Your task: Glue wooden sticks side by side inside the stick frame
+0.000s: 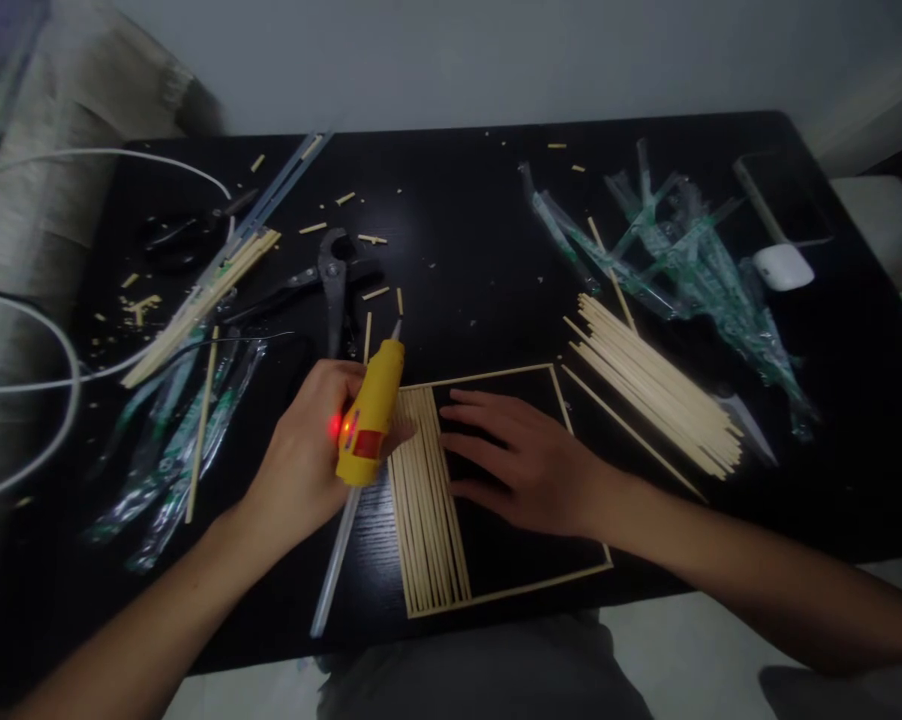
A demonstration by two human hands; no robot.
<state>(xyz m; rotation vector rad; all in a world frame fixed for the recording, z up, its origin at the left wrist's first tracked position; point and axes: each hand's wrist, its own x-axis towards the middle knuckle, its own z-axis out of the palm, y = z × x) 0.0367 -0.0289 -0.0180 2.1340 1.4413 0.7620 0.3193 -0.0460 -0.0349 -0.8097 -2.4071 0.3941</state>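
My left hand [308, 450] is wrapped round a yellow glue gun [372, 410] with a red light glowing on its side and a clear glue stick [336, 565] trailing from its back. Its nozzle points away from me, above the top of a square frame of thin wooden sticks [582, 575]. Several sticks [425, 510] fill the frame's left part side by side. My right hand [518, 455] lies flat with fingers stretched out inside the frame, fingertips at the edge of the laid sticks.
A loose pile of wooden sticks [657, 385] lies right of the frame, with green plastic wrappers [683, 260] behind it. Pliers [331, 285], another bundle of sticks [196, 305], more wrappers and white cables [61, 400] lie at the left. A small white case [783, 266] sits far right.
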